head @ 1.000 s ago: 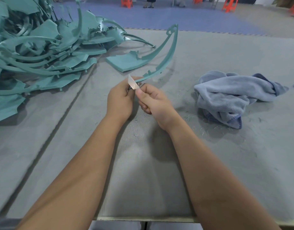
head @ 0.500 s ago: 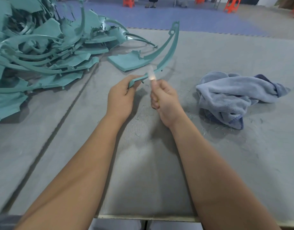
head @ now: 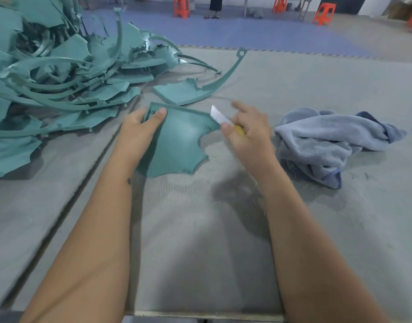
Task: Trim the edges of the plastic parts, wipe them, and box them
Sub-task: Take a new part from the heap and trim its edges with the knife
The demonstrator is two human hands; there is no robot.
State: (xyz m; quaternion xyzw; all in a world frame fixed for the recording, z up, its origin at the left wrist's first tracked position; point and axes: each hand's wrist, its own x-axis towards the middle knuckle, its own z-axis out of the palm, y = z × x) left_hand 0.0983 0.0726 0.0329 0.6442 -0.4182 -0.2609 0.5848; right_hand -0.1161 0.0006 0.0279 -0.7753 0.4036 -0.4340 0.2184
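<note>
Teal plastic part (head: 177,145), flat matte panel with a raised rim, small pegs and a ragged scooped-out right edge, lies on the grey ribbed table mat (head: 200,229) in front of the person, left hand (head: 139,127) gripping its upper-left corner with thumb on top and fingers curled round the rim. Right hand (head: 249,134) is curled around a yellow-handled knife (head: 221,118), index finger lifted, bare metal blade at the part's upper-right corner; contact blurred, cannot tell. Heap of teal parts (head: 60,85), curved strips and jagged sheets, sits far left; a loose teal piece (head: 195,89) lies just behind; crumpled fluffy blue-grey cloth (head: 328,143) lies right.
</note>
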